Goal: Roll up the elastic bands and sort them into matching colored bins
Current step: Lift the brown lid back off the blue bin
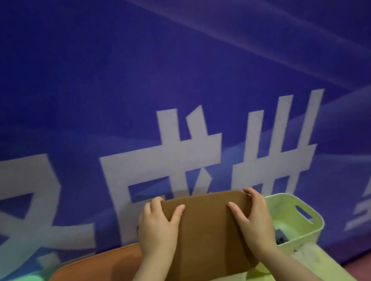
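Left hand [157, 231] and right hand [255, 222] clamp the brown bin [209, 240] before a banner [169, 70] with blurred white characters [277, 148].

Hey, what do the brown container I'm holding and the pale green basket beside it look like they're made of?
Brown container: flat, matte, even brown with rounded corners. It is probably moulded plastic, though cardboard is possible, since the frame is blurred. Pale green basket: smooth moulded plastic by its look, with a thin wall, a rounded rim and a cut-out handle slot.
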Available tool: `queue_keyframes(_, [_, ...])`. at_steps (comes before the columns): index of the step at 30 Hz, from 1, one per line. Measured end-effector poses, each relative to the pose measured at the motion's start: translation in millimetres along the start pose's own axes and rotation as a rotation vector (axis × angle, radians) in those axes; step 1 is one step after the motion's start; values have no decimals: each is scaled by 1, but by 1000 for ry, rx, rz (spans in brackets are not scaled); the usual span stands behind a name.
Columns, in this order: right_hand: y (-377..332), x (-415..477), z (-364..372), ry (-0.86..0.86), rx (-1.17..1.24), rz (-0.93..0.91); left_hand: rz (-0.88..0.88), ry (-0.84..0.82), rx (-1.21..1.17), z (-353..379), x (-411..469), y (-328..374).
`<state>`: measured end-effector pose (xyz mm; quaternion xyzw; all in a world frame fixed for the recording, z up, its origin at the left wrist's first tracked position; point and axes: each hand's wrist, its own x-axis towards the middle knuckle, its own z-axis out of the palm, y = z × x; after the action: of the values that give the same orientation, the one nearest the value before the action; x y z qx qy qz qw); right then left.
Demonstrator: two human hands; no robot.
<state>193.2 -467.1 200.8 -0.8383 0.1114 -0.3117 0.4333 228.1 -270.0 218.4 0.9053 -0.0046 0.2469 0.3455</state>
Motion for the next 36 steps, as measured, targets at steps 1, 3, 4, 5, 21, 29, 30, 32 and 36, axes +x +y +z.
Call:
queue_keyframes(1, [18,11,-12,8,-30,22,0,-47,7,20,-1,15])
queue_keyframes(3, [55,33,-35,9,-99,66,17,-149,24,58,-4,43])
queue_keyframes(4, [72,45,-45,1,-121,84,34,-187,30,76,-6,55])
queue_keyframes(5, [88,55,-55,-5,-139,100,51,-232,35,93,-7,65])
queue_keyframes(21, [206,151,-81,-174,-428,187,71,-539,148,235,-14,105])
queue_keyframes(29, [222,157,-72,-215,-524,172,64,-505,278,248,-24,103])
queue_keyframes(30, [224,157,-70,-220,-559,169,65,-500,303,249,-25,102])
queue_keyframes(32, [227,156,-66,-229,-644,151,68,-496,339,251,-26,101])
queue_keyframes(36, [229,155,-61,-233,-732,132,84,-492,432,254,-26,99])
